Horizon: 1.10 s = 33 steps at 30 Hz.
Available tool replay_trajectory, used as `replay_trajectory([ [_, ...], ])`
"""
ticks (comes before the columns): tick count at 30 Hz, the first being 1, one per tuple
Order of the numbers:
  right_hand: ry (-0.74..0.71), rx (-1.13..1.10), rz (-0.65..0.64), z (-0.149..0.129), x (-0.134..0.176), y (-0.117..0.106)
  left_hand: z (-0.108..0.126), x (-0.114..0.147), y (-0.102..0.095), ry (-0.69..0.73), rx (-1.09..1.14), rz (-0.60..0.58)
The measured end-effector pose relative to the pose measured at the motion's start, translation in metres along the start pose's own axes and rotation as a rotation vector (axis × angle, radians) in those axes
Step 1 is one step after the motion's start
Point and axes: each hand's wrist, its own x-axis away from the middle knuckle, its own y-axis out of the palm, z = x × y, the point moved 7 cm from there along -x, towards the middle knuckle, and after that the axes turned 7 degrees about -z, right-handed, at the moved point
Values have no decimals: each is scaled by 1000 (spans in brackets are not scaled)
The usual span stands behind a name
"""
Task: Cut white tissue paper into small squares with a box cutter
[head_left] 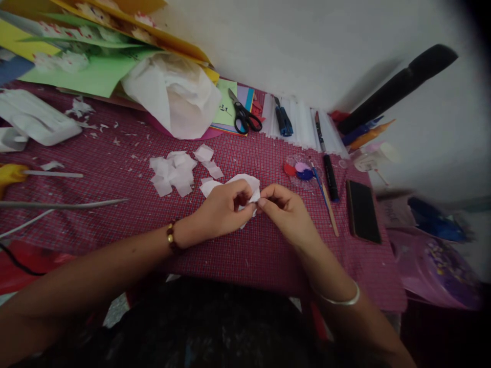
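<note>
Over the middle of the checked red table cloth, my left hand is closed on a thin white paper piece. My right hand pinches the same paper at its right edge, thumb against forefinger, and the two hands' fingertips meet there. Part of the paper is hidden behind my left fingers. Just beyond my left hand lies a loose pile of small cut white paper squares, with a few stray squares beside it.
Black-handled scissors lie on coloured paper at the back. A paint palette, brush, black marker and phone are at the right. A glue gun and white device occupy the left.
</note>
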Motion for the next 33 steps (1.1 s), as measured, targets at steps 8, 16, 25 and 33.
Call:
replay_trajectory([
  [8,-16,5,-2,-2,1,2,10,-2,-4,48,79,-14],
  [16,-9,7,6,-2,1,1,-11,-4,7,-214,338,-154],
  [25,-11,29,-38,-3,2,3,-22,-1,19,-401,694,-264],
  [33,-25,18,-17,-2,0,1,-22,-2,19,-383,667,-234],
])
